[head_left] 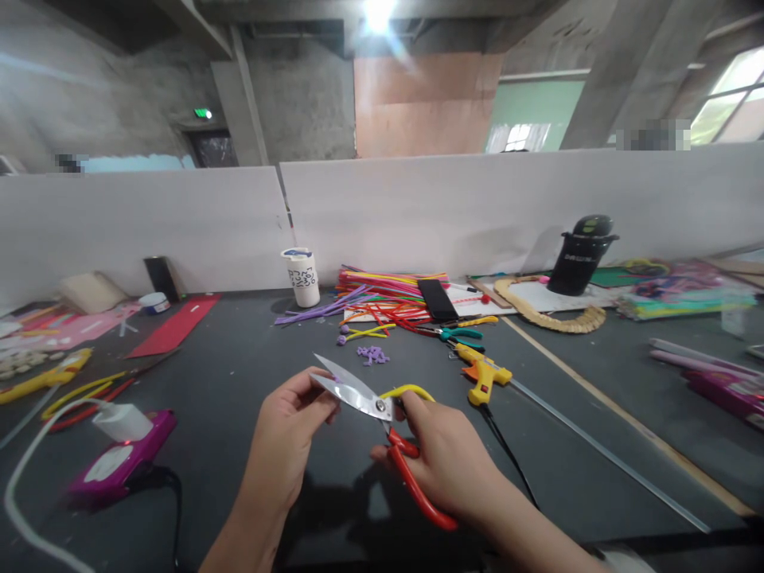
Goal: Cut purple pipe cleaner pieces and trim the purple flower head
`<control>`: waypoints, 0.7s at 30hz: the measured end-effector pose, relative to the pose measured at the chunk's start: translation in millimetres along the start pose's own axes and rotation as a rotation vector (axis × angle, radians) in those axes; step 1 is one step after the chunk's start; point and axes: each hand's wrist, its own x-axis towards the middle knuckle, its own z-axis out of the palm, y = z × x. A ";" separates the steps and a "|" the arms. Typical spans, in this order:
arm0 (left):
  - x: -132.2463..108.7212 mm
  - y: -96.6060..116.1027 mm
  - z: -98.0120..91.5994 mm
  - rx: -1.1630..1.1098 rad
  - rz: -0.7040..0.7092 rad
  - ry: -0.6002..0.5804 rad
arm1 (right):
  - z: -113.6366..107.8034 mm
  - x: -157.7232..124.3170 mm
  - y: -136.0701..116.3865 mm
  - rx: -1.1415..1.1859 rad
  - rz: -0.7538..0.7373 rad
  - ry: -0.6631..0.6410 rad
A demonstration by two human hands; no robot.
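Note:
My right hand (pixel 445 458) grips a pair of scissors (pixel 358 392) by their red handles, with the steel blades parted and pointing left. A yellow pipe cleaner (pixel 409 390) arcs over the pivot, beside my right fingers. My left hand (pixel 292 430) is closed in a pinch right at the blades, holding something small that I cannot make out. Both hands hover over the dark table (pixel 239 374).
A yellow glue gun (pixel 485 372) and green-handled pliers (pixel 459 334) lie just beyond. Behind them sit a pile of coloured pipe cleaners (pixel 382 290), purple bits (pixel 373 355) and a white cup (pixel 302 276). A magenta device (pixel 122 458) with white cable is at left.

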 end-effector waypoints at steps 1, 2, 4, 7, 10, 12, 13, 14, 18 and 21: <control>-0.1 -0.2 0.0 0.001 0.002 -0.004 | 0.4 -0.3 -0.1 0.002 0.000 -0.003; -0.3 -0.2 0.1 0.002 0.003 -0.008 | 0.7 -0.6 -0.3 0.005 0.000 -0.007; -0.4 0.0 0.7 0.002 0.003 -0.011 | 1.1 -1.0 -1.0 0.010 0.005 -0.011; -0.2 0.8 1.7 0.001 0.006 -0.014 | 1.1 -1.1 -2.3 0.004 0.016 -0.014; -0.1 1.8 2.5 0.003 0.005 -0.025 | 1.1 -0.7 -3.6 0.008 0.016 -0.020; -0.3 2.3 2.8 0.003 -0.001 -0.023 | 1.1 -0.6 -4.2 0.018 0.015 -0.021; -0.4 2.5 2.8 0.002 -0.002 -0.020 | 1.0 -0.7 -4.5 0.021 0.016 -0.020; -0.5 2.6 2.7 0.000 -0.002 -0.018 | 0.9 -0.8 -4.7 0.023 0.018 -0.018; -0.7 2.8 2.3 -0.004 -0.004 -0.021 | 0.8 -1.4 -5.5 0.033 0.027 -0.022; -0.8 2.9 2.2 -0.005 -0.009 -0.022 | 2.1 -1.9 -5.6 0.046 0.029 -0.021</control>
